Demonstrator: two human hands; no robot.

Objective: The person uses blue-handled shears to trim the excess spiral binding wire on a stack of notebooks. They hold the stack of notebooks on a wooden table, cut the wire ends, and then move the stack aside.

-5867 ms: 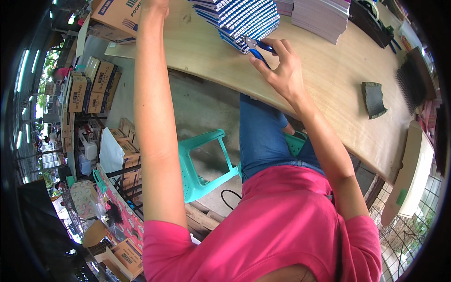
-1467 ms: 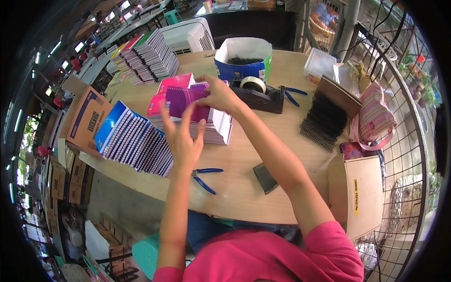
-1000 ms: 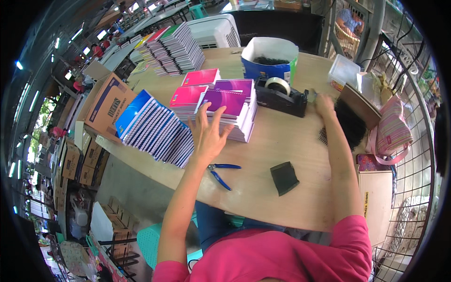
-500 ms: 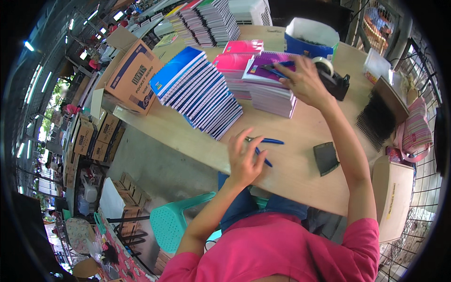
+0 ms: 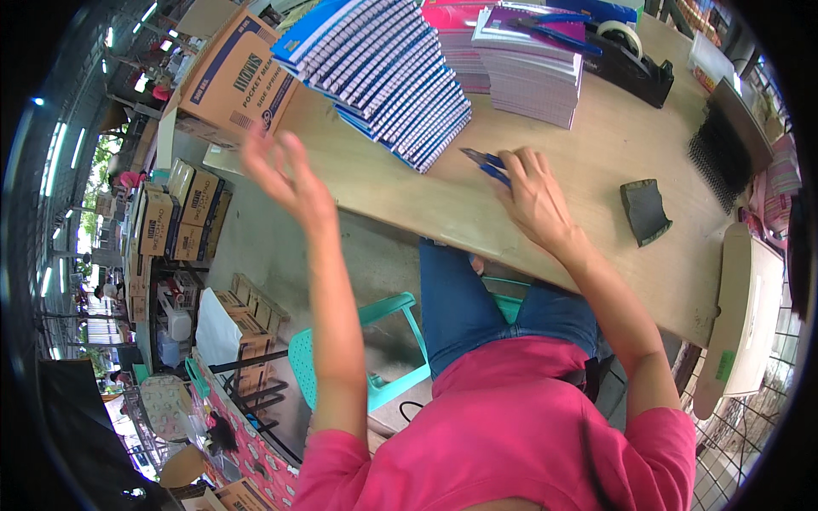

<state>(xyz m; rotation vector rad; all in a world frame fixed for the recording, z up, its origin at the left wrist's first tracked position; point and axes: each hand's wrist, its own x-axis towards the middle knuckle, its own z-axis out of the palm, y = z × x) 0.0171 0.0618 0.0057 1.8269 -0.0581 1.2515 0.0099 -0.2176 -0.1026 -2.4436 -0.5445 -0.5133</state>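
Observation:
My right hand (image 5: 538, 198) is low over the table, its bent fingers closed round the blue handles of a pair of pliers (image 5: 487, 163). Their dark jaws point left, toward the foot of a tall stack of blue spiral notebooks (image 5: 392, 85). My left hand (image 5: 294, 183) hangs in the air off the table's edge, fingers apart and holding nothing, close to a brown carton (image 5: 243, 81). A second pair of blue-handled pliers (image 5: 558, 32) lies on a stack of purple-covered notebooks (image 5: 532, 81). Pink notebooks (image 5: 464, 51) stand beside that stack.
A black tape dispenser (image 5: 635, 68) stands right of the purple stack. Farther right on the table (image 5: 596, 162) are a dark curved block (image 5: 646, 211) and a bundle of black wire coils (image 5: 717, 157). A green plastic stool (image 5: 383, 349) stands below, left of my legs.
My right hand has come down from the purple stack to the pliers on the table. My left hand has moved left and up, away from those pliers. The view has shifted lower.

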